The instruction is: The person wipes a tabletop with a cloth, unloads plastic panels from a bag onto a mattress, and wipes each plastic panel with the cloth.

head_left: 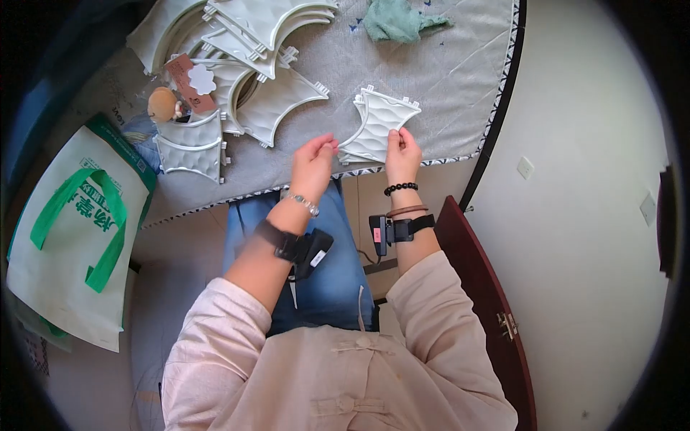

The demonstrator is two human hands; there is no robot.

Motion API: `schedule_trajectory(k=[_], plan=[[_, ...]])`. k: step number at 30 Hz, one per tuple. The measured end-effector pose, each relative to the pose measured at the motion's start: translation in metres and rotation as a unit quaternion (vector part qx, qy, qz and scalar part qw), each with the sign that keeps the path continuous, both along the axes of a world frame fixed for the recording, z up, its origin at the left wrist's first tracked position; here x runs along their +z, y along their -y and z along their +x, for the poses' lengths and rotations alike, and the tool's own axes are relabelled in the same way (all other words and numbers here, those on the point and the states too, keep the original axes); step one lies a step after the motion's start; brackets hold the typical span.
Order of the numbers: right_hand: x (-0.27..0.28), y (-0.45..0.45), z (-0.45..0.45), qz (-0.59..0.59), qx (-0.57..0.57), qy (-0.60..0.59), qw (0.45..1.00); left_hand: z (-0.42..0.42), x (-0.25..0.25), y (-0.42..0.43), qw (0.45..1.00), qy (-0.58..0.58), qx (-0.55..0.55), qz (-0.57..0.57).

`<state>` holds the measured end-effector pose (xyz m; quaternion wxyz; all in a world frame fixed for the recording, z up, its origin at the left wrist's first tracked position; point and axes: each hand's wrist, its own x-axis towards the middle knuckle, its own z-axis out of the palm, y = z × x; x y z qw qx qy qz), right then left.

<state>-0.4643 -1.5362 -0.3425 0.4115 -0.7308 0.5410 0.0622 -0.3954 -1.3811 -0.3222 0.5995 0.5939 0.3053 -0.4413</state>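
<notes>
A white plastic panel (pixel 377 129) with curved sides, a wavy surface and small clips lies at the table's front edge, with another white piece partly under it. My right hand (pixel 404 149) pinches its front right edge between thumb and fingers. My left hand (pixel 314 161) is beside the panel's left corner, its thumb and fingertips pressed together; whether they touch the corner or hold something small is unclear. More white panels (pixel 284 104) lie piled at the back left of the table, and two narrower ones (pixel 192 147) lie in front of that pile.
A grey cloth covers the table (pixel 460 86). At the back is a crumpled green cloth (pixel 402 20). On the left are a pink card (pixel 188 86), a round orange item (pixel 162 104) and a white bag (pixel 68 237) with green handles. A dark red door (pixel 481 302) stands at the right.
</notes>
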Motion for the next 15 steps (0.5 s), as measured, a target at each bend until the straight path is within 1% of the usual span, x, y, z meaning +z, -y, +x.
schedule_trajectory(k=[1, 3, 4, 6, 8, 9, 10, 12, 14, 15], plan=[[0.001, 0.0, 0.001, -0.054, 0.051, -0.019, 0.997, -0.005, -0.01, 0.008, 0.999, 0.026, -0.027, 0.019], [0.004, 0.001, 0.002, -0.061, 0.068, -0.016, 0.996, -0.011, -0.018, 0.024, 0.994, 0.059, -0.076, 0.051], [0.003, 0.004, 0.002, -0.071, 0.085, -0.011, 0.994, -0.01, -0.02, 0.033, 0.994, 0.06, -0.076, 0.052], [0.0, 0.008, 0.0, -0.059, 0.074, 0.004, 0.995, -0.011, -0.027, 0.047, 0.985, 0.092, -0.136, 0.057], [0.0, 0.012, -0.007, 0.009, 0.071, 0.031, 0.997, -0.015, -0.033, 0.056, 0.986, 0.074, -0.141, 0.044], [0.003, 0.013, -0.01, 0.012, 0.07, 0.029, 0.997, -0.018, -0.035, 0.058, 0.987, 0.06, -0.146, 0.03], [0.004, 0.014, -0.011, 0.003, 0.088, 0.014, 0.996, -0.019, -0.037, 0.059, 0.987, 0.06, -0.148, 0.031], [0.006, 0.015, -0.007, -0.002, 0.102, -0.001, 0.995, -0.02, -0.034, 0.06, 0.97, 0.103, -0.212, 0.06], [0.01, 0.008, -0.002, -0.118, 0.12, 0.029, 0.985, -0.022, -0.023, 0.064, 0.963, 0.103, -0.235, 0.078], [0.007, 0.007, -0.002, -0.063, 0.097, 0.018, 0.993, -0.02, -0.021, 0.068, 0.957, 0.109, -0.252, 0.094]])
